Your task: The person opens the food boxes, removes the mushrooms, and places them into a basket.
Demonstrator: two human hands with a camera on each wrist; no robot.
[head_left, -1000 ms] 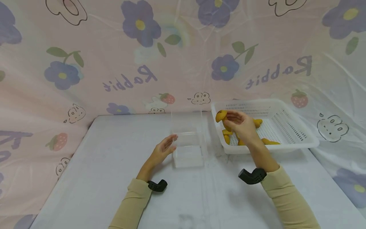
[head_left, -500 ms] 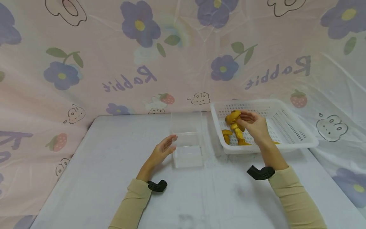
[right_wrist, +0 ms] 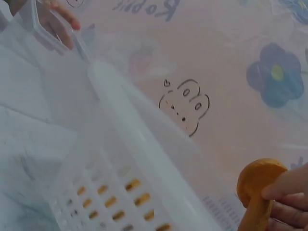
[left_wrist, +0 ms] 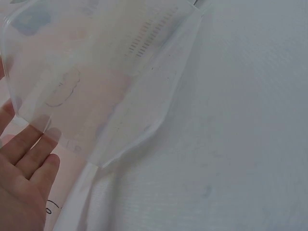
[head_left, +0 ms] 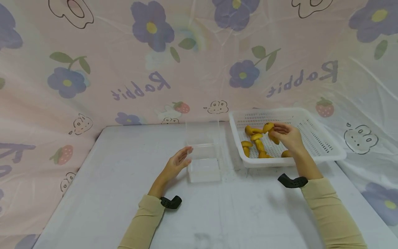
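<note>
In the head view my right hand [head_left: 287, 137] pinches a yellow mushroom [head_left: 268, 127] above the white perforated basket [head_left: 331, 154]. The right wrist view gives its rounded cap and stem [right_wrist: 257, 185], with the thumb pressed against the stem. Several more yellow mushrooms [head_left: 259, 143] lie inside, mostly towards the basket's left side. To the left stands a clear plastic box [head_left: 205, 175] with a raised transparent lid [head_left: 202, 132]. The fingertips of my left hand [head_left: 174, 164] touch the box's left side, fingers fairly straight; in the left wrist view some fingers show through the clear plastic.
A white-covered table [head_left: 124, 186] bears the box and the basket, which stand side by side with a narrow gap. Behind them hangs a pink curtain [head_left: 199, 69] printed with flowers and rabbits. Each wrist wears a black camera mount [head_left: 292, 181].
My right hand has moved right with its mushroom, from the basket's left wall to over its interior, uncovering mushrooms on the left. The left hand and clear box have stayed put.
</note>
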